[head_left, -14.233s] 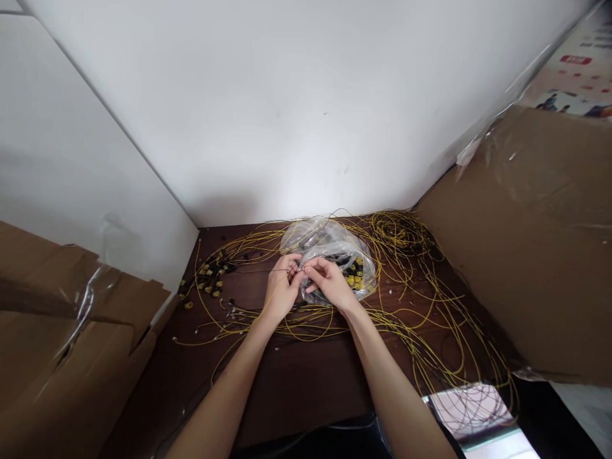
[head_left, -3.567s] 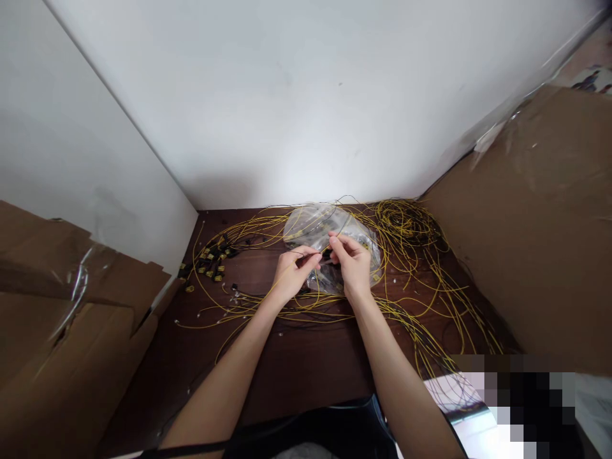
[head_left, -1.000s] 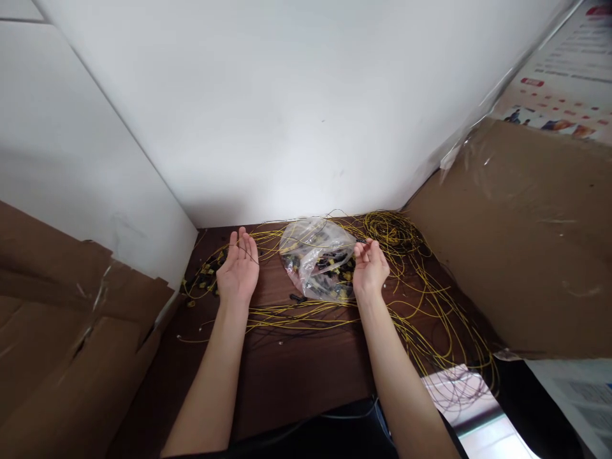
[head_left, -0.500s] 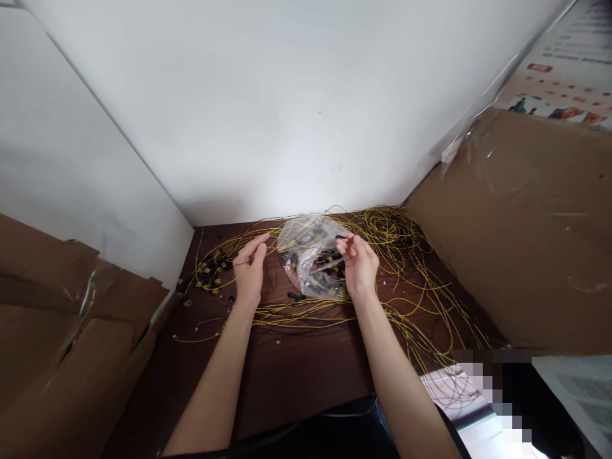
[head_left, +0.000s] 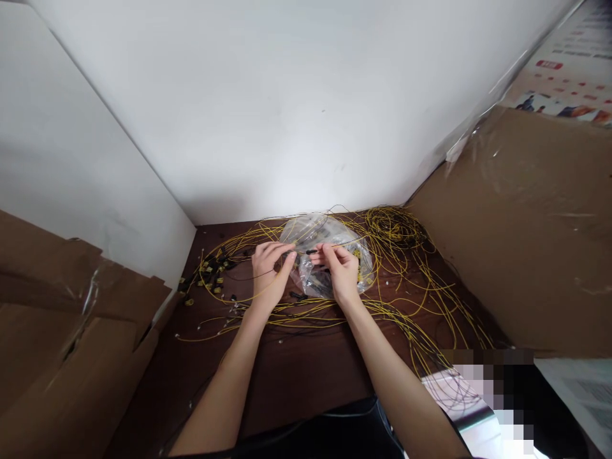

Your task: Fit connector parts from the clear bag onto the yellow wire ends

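Observation:
A clear plastic bag (head_left: 313,224) with small black and yellow parts in it lies on the dark brown table, under my two hands. My left hand (head_left: 268,271) is over its left side, thumb and fingertips pinched on a thin wire. Beside it, a few centimetres to the right, my right hand (head_left: 342,270) pinches a small black connector (head_left: 311,252) that points at the left fingertips. A dark, thin wire trails leftward from my left hand. Fine detail at both fingertips is too small to make out.
Black-and-yellow wires (head_left: 392,226) lie coiled at the back right, and more strands (head_left: 325,306) run across the front. Several yellow-and-black plugs (head_left: 210,271) are piled at the left. Cardboard (head_left: 530,236) stands on both sides, with a white wall (head_left: 287,115) behind.
My hands have come closer together: the left moved right over the bag, and the right moved left with the black connector. The bag's right side is now more exposed.

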A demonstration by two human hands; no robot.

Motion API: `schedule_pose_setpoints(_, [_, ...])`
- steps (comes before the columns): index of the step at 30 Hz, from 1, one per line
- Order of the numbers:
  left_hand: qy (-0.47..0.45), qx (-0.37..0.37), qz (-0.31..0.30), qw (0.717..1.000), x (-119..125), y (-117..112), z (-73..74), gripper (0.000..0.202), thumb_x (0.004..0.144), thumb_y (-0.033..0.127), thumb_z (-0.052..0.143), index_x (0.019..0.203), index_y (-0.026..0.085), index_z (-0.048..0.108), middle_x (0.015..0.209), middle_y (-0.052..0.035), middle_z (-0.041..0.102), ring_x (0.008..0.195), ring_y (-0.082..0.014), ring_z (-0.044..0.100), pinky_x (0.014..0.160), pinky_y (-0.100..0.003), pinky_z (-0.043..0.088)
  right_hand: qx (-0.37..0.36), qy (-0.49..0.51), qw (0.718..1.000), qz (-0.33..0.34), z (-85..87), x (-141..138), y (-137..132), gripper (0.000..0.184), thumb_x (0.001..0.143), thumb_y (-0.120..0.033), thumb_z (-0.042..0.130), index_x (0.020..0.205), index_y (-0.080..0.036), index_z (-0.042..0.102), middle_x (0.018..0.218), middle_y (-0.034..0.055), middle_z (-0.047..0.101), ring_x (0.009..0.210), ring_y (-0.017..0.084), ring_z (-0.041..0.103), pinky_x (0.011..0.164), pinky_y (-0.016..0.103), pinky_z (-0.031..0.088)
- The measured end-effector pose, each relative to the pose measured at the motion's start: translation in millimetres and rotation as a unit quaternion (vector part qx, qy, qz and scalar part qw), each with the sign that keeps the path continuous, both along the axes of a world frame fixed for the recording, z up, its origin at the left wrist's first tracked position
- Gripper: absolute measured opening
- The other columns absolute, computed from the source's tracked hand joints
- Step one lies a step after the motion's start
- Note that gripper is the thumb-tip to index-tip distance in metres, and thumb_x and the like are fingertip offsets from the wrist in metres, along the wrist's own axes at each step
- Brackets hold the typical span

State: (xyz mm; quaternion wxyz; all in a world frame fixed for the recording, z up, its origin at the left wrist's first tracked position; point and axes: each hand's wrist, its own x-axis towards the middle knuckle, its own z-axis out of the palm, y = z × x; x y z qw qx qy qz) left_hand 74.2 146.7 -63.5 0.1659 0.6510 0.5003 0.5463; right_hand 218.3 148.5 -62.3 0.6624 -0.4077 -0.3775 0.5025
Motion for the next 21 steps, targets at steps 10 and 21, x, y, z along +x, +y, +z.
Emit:
schedule_pose_setpoints(10, [0.019,0.005,-0.056,0.998,5.7,-3.2,0.3,0.021,0.077,0.029,0.064,0.097,0.026,0.069,0.091,-0.0037,0.069,0.092,-0.0218,0.052,0.087,-0.037,0.039,0.044,-0.020,0.998,0.047,4.1,-5.1,-4.4,0.021,0.074,-0.037,0.065,0.076,-0.016,0.067,0.072,0.0011,0.069,0.060,0.013,0.063,0.061,0.028,0.054])
schedule_pose_setpoints(21, [-0.022,-0.006,-0.091,0.996,5.3,-1.8,-0.2,0.008,0.074,0.026,0.066,0.080,0.023,0.070,0.084,-0.0044,0.069,0.087,-0.0205,0.055,0.083,-0.035,0.042,0.044,-0.056,0.996,0.045,4.3,-1.7,-4.1,0.023,0.074,-0.039,0.064,0.074,-0.017,0.069,0.072,0.0009,0.069,0.058,0.012,0.061,0.064,0.026,0.052])
